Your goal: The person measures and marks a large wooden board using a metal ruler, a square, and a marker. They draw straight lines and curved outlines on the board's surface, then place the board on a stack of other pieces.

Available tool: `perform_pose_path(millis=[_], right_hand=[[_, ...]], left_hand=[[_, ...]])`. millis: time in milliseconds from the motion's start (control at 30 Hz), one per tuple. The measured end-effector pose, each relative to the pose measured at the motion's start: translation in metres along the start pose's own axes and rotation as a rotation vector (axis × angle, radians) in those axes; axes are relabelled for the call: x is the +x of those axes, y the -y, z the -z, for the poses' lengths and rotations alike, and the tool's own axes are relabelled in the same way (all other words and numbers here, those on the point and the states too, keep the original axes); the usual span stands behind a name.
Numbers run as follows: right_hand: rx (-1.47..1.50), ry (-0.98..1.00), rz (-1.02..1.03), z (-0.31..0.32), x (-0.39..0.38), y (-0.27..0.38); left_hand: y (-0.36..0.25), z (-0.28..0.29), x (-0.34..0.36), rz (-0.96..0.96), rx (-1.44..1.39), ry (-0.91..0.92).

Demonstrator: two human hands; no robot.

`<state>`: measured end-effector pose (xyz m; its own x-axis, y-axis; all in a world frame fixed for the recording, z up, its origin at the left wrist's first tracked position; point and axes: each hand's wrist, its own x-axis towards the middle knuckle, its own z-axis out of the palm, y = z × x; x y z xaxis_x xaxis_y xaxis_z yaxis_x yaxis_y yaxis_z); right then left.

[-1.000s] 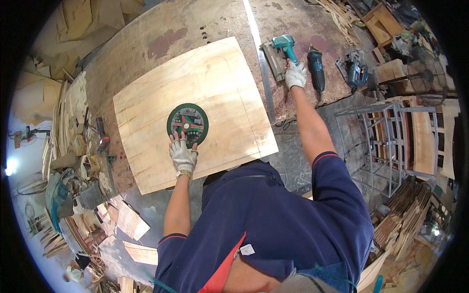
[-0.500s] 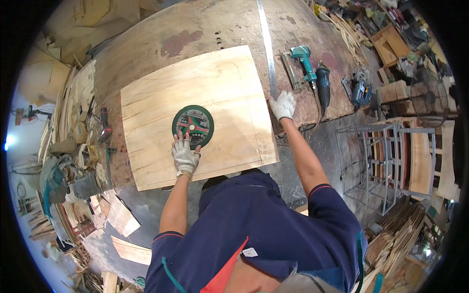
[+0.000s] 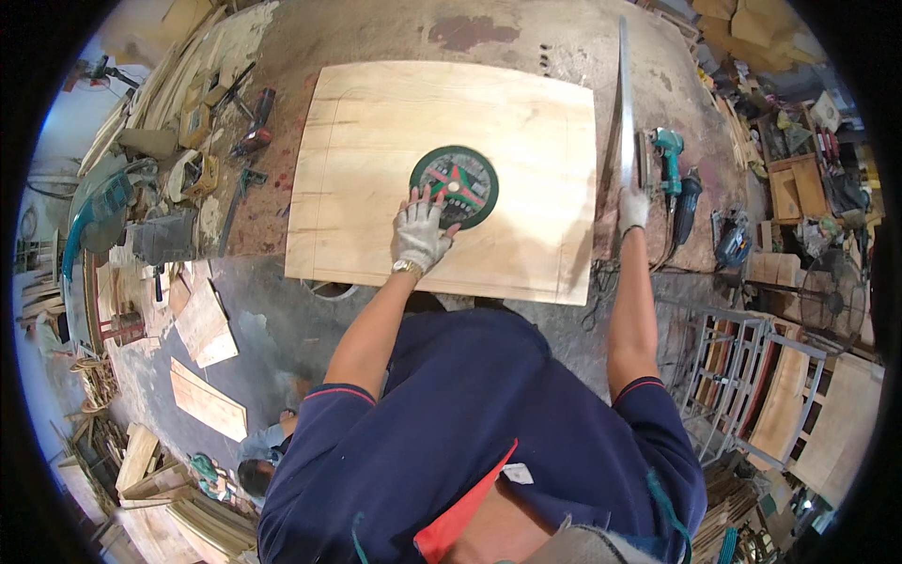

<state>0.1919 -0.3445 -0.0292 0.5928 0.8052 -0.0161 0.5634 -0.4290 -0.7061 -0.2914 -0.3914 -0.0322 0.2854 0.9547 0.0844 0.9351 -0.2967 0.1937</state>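
Observation:
A large pale wooden board (image 3: 366,179) with curved pencil lines lies on the workbench. On it rests a round disc (image 3: 482,188) with a dark green rim and a red, green and black face, perhaps a cutting disc. My left hand (image 3: 421,232), in a fingerless white glove, lies over the disc's lower left edge with its fingers spread. To the right of the board, my gloved right hand (image 3: 632,209) is closed round the near end of a long metal straightedge (image 3: 627,113), which stretches away from me, apparently tilted up on its edge.
Right of the straightedge lie a green air nailer (image 3: 670,155), a dark blue power tool (image 3: 687,207) and a blue jigsaw (image 3: 730,237). A red and black drill (image 3: 256,127) is at the bench's left. Another person (image 3: 266,456) is low at the left behind me, near wood offcuts (image 3: 209,399).
My right hand has closed on the straightedge, which was lying flat and now looks lifted or turned. The left hand stays on the disc. The whole view has swung.

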Motion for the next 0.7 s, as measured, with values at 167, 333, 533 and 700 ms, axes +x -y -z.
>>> perform_pose_path(millis=[167,333,533,700], right_hand=[[0.287,-0.174,0.079,0.055,-0.073,0.082],[0.476,-0.246,-0.027,0.044,-0.218,0.088],[0.729,-0.059,-0.33,0.02,-0.368,0.076],[0.768,-0.007,-0.336,-0.004,-0.407,0.113]], left_hand=[[0.004,-0.001,-0.003,-0.039,-0.006,0.023],[0.009,0.007,0.003,-0.062,0.009,0.038],[0.02,0.014,0.004,-0.081,-0.061,0.109],[0.029,0.011,0.005,-0.089,-0.106,0.1]])
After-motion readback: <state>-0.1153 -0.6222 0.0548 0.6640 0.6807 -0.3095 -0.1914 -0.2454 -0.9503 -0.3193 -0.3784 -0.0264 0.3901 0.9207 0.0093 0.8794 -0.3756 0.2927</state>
